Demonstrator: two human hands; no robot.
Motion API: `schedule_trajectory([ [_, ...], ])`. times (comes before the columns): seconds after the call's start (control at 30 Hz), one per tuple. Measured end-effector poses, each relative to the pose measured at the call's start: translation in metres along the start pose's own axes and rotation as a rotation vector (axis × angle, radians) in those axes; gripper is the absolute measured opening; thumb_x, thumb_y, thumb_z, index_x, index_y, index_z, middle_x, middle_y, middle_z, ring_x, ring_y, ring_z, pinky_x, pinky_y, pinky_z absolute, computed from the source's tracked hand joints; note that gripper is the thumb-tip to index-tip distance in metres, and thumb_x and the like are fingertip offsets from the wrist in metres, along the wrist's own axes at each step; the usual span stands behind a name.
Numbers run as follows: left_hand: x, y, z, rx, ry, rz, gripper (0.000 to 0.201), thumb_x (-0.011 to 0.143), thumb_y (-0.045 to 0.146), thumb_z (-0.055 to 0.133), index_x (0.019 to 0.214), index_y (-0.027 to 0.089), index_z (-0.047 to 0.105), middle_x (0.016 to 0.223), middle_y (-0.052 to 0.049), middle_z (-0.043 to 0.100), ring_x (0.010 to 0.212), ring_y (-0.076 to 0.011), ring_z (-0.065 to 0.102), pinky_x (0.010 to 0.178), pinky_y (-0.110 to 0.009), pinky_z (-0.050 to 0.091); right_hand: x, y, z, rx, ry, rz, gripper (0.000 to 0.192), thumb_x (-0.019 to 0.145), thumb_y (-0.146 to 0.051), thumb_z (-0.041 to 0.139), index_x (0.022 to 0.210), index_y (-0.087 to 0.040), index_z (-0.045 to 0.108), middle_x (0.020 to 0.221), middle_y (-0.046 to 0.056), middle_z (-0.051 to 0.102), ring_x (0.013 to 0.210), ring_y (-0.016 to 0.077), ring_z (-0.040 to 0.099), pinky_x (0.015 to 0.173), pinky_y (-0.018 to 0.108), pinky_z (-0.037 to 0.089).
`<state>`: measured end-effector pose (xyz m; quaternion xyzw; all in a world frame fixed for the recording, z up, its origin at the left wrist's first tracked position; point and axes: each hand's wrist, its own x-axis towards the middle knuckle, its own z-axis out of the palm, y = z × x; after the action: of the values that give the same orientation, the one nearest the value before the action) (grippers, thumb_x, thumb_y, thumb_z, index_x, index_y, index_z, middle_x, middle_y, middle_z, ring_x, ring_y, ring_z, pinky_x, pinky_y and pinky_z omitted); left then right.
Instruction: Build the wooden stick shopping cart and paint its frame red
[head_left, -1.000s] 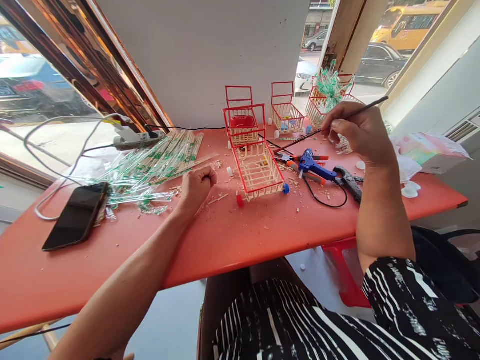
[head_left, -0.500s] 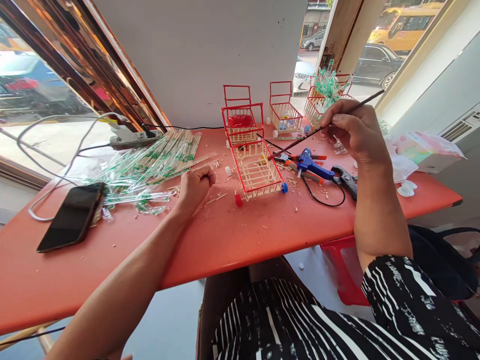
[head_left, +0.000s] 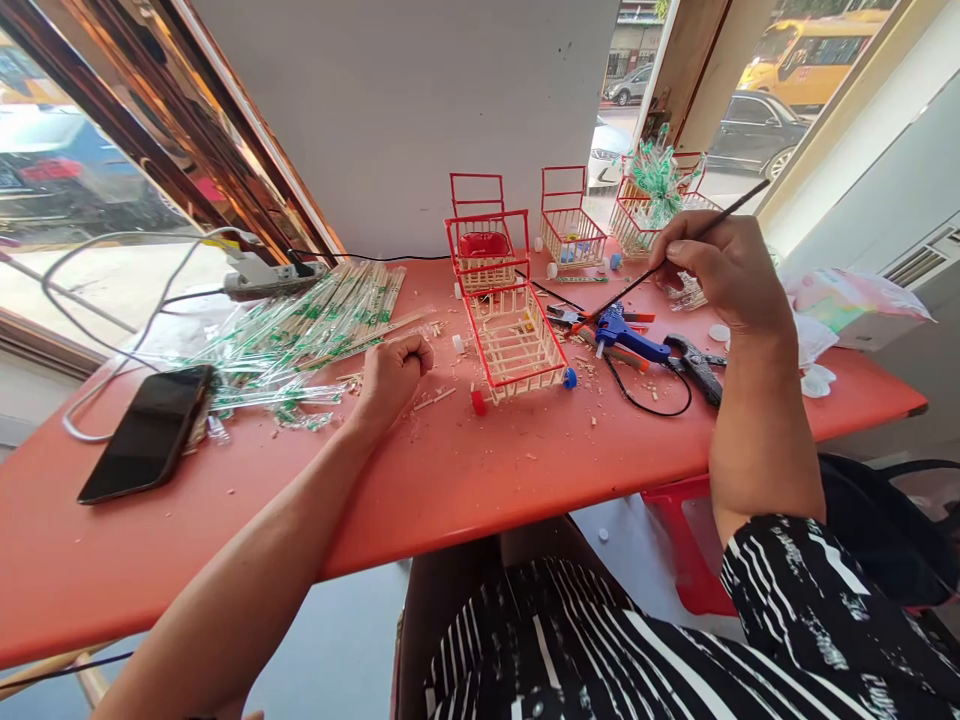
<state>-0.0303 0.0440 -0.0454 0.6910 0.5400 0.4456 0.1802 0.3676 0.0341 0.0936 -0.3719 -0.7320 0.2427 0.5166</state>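
Observation:
My right hand (head_left: 712,265) grips a thin dark paintbrush (head_left: 626,288), held in the air right of the carts. The brush's reddish tip hangs just left of a blue glue gun (head_left: 626,338). In front of me stands a small cart of pale sticks (head_left: 514,345), its top rim and handle painted red, with a red wheel and a blue wheel at the near end. Left of it, my left hand (head_left: 394,375) rests curled in a loose fist on the table, apart from the cart; nothing shows in its fingers.
On the red table (head_left: 450,490), wrapped chopsticks (head_left: 337,320) and a phone (head_left: 146,435) lie to the left. Behind the near cart stands another cart holding a red container (head_left: 484,244); more carts (head_left: 571,225) are farther right. Pliers (head_left: 694,368) and a looped black cable (head_left: 652,408) lie right.
My right hand has shifted slightly right and down. The brush tip has moved from the near cart's right side out beside the glue gun. My left hand stays put.

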Motion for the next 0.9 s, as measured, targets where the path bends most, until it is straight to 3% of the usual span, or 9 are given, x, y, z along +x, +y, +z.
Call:
schedule_trajectory([
  [0.17,0.000,0.001,0.000,-0.001,0.000,-0.001,0.016,0.059,0.017,0.044,0.052,0.023,0.057,0.049,0.004,0.053,0.054,-0.0128,0.049,0.063,-0.027,0.039,0.007,0.011,0.006,0.224,0.026,0.083,0.008,0.073,-0.023,0.064,0.068,-0.021,0.070,0.058,-0.001,0.055,0.052,0.0107,0.049,0.048,0.031,0.030],
  [0.3,0.001,0.003,-0.001,-0.008,-0.006,0.004,0.015,0.058,0.018,0.044,0.051,0.023,0.056,0.049,0.004,0.053,0.054,-0.0131,0.049,0.062,-0.027,0.038,0.013,0.021,0.017,0.344,0.047,0.140,0.008,0.073,-0.028,0.070,0.074,-0.020,0.071,0.059,0.001,0.060,0.053,0.0115,0.053,0.047,0.030,0.030],
  [0.53,0.002,0.006,-0.002,-0.006,-0.009,-0.007,0.018,0.060,0.013,0.045,0.050,0.023,0.056,0.048,0.004,0.053,0.053,-0.0137,0.049,0.062,-0.027,0.039,0.010,0.023,0.014,0.172,0.075,0.013,0.008,0.091,-0.027,0.074,0.084,-0.023,0.076,0.074,0.003,0.070,0.066,0.0148,0.061,0.053,0.032,0.039],
  [0.7,0.002,0.009,-0.002,-0.010,-0.018,-0.018,0.021,0.060,0.009,0.046,0.049,0.023,0.056,0.047,0.004,0.053,0.052,-0.0141,0.049,0.063,-0.027,0.040,0.005,0.008,0.008,-0.043,0.021,-0.006,0.018,0.087,-0.016,0.063,0.075,-0.022,0.076,0.069,0.002,0.067,0.059,0.0123,0.055,0.057,0.036,0.037],
  [0.9,0.001,0.011,-0.002,-0.034,-0.016,-0.044,0.021,0.059,0.008,0.045,0.050,0.023,0.057,0.049,0.004,0.054,0.054,-0.0141,0.050,0.061,-0.027,0.037,0.016,0.036,-0.002,0.249,0.061,0.109,0.011,0.079,-0.027,0.067,0.068,-0.024,0.065,0.059,0.000,0.054,0.052,0.0124,0.042,0.050,0.035,0.029],
])
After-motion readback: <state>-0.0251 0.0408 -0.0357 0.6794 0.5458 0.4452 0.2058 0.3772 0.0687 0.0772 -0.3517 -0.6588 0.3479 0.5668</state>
